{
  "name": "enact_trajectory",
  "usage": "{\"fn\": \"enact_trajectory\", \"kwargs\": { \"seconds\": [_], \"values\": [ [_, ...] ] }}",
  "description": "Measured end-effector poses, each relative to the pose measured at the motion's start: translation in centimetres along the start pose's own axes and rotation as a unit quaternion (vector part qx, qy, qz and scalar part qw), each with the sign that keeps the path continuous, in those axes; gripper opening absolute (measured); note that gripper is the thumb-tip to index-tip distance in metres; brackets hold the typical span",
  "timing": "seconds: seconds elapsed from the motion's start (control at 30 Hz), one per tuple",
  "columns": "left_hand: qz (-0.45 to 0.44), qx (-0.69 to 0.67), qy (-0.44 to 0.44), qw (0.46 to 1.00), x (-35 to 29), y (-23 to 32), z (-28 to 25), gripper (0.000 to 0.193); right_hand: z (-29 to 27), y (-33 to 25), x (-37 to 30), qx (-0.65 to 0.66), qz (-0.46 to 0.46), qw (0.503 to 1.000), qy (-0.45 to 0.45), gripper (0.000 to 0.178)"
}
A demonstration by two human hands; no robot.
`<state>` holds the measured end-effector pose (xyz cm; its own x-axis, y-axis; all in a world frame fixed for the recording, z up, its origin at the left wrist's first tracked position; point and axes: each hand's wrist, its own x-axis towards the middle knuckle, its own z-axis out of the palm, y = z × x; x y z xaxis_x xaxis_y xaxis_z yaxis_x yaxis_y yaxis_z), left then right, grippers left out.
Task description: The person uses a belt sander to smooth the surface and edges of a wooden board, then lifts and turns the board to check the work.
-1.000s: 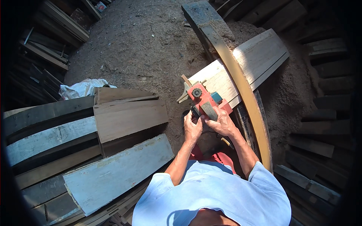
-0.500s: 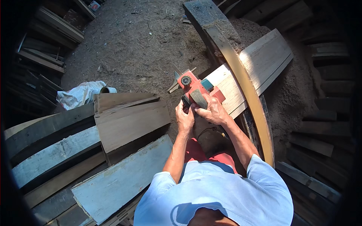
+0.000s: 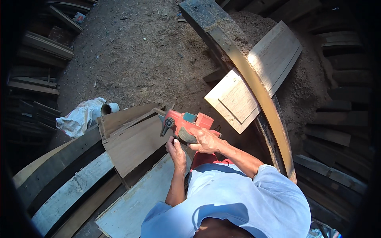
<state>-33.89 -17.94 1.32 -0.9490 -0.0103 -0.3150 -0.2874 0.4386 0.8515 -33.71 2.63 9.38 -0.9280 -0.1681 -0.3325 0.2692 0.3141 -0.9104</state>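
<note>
My right hand (image 3: 207,141) is closed round the handle of a red electric planer (image 3: 205,121) with a dark knob and teal part. The planer is raised above the stacked planks, left of a pale wooden board (image 3: 234,97). My left hand (image 3: 177,154) is curled against the planer's near side, by its front end; some of its fingertips are hidden. The pale board runs diagonally, and a long beam with a yellow-brown face (image 3: 254,87) crosses over its middle. A dark narrow line marks the board's near end. Planer and board are apart.
Stacked planks (image 3: 137,141) lie at the left, with a pale painted board (image 3: 135,206) near me. A white sack (image 3: 81,117) and a round container (image 3: 111,108) sit beyond them. Sawdust (image 3: 313,87) covers ground at the right, bordered by more timber (image 3: 337,113).
The planer has moved left and toward me, off the pale board, carried by both hands. The board's near end now shows uncovered. The whole view has shifted slightly.
</note>
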Motion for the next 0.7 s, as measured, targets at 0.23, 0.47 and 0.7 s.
{"fn": "enact_trajectory", "kwargs": {
  "seconds": [0.23, 0.47, 0.7],
  "values": [
    [0.211, 0.111, -0.102, 0.966, 8.8, 7.7, 4.2, 0.037, 1.3, 6.0, -3.7, 0.059, 0.141, 0.988, -0.032, 0.044],
    [0.23, 0.291, -0.371, 0.851, 15.0, 15.4, 19.7, 0.042, 1.1, 11.0, -12.4, 0.047, 0.291, 0.943, 0.155, 0.052],
    [0.146, 0.254, -0.394, 0.871, 8.8, 11.2, 22.6, 0.046, 3.2, 18.4, -23.3, 0.107, 0.386, 0.859, 0.318, 0.056]
  ]
}}
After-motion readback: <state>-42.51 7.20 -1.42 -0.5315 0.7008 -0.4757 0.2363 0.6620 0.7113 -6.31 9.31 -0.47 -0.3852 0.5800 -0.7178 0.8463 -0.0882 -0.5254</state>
